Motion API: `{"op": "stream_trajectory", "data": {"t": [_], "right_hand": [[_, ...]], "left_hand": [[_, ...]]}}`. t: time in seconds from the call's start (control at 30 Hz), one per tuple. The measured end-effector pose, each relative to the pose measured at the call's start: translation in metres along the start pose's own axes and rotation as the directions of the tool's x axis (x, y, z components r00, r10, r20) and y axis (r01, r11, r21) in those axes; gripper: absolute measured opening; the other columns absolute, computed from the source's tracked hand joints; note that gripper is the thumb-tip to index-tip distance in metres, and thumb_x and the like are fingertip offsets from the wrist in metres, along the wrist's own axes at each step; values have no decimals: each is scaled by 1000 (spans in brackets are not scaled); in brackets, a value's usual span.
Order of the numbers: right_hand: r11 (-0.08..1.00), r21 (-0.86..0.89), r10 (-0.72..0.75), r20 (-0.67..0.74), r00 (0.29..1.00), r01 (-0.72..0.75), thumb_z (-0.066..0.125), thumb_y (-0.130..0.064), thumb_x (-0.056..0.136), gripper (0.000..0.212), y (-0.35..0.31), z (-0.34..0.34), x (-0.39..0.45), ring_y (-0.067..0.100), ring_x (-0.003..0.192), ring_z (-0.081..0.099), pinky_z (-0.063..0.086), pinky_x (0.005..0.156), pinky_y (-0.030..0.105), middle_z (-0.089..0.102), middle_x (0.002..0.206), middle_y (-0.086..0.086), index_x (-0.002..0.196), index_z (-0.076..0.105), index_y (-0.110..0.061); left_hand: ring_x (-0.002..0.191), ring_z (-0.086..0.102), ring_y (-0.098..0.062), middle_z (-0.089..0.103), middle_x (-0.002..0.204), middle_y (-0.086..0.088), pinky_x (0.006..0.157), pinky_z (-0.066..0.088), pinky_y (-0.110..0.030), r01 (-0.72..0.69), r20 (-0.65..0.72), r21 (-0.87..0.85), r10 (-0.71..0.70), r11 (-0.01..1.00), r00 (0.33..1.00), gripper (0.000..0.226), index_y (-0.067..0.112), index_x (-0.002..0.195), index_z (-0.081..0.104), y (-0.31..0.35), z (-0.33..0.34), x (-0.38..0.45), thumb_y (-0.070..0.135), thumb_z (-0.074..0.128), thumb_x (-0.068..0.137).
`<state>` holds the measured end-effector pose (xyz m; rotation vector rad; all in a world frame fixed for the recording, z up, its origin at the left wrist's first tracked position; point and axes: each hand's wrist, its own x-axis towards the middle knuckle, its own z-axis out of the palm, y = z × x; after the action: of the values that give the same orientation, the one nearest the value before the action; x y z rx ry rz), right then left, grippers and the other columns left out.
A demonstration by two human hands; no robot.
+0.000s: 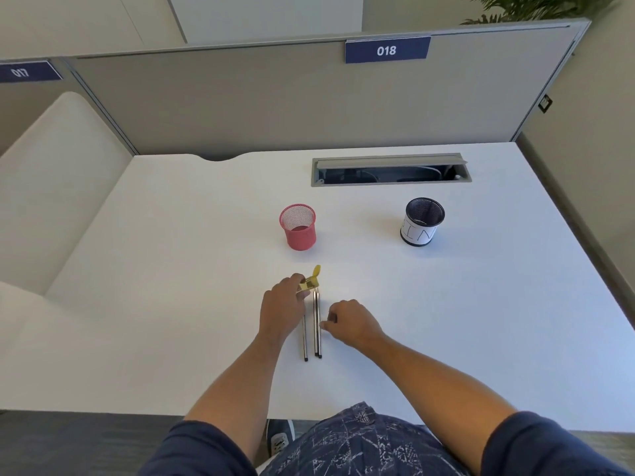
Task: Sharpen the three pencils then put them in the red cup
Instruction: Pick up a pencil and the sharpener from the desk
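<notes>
Left hand (283,302) closed on yellow sharpener (310,282), at the far ends of the pencils (316,326). Three pencils flat on white tabletop (171,269), side by side, long axes running away from the body, between both hands. Right hand (350,322) just beside the rightmost pencil, fingers curled; contact or pinch impossible to tell. Red cup (298,227) farther back, in line with the pencils. Pencil tips hidden behind sharpener and fingers; sharpness unreadable.

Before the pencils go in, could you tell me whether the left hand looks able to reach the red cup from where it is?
Probably yes: the left hand sits just short of the red cup, with only bare table between them.
</notes>
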<state>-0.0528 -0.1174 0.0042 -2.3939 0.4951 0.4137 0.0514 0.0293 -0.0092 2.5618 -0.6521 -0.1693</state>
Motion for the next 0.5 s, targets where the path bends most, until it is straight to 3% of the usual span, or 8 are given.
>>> {"op": "stream_trajectory", "data": {"t": [0.3,0.4,0.5], "right_hand": [[995,5,98,22,995,-98,71,-40,84,30,-6,10,7,22,81,69,60,73,35,72,87,3,91,71,-11],[993,4,117,31,993,-117,68,-36,79,27,-8,10,9,22,76,69,60,67,34,71,82,3,87,68,-11],[991,-5,131,29,991,-131,65,-30,77,19,-12,12,10,22,73,67,50,54,27,65,74,1,80,62,-11]], "left_hand": [[93,66,-32,71,102,-3,80,51,-45,-14,10,66,13,998,1000,27,18,124,61,-6,2,-2,29,59,99],[94,65,-32,71,102,-3,80,50,-44,-6,13,77,5,997,1000,26,19,123,61,-8,3,-2,30,58,100],[95,65,-31,71,103,-3,79,50,-43,-8,1,83,8,997,1000,26,19,123,62,-8,3,-4,31,57,100]]}}
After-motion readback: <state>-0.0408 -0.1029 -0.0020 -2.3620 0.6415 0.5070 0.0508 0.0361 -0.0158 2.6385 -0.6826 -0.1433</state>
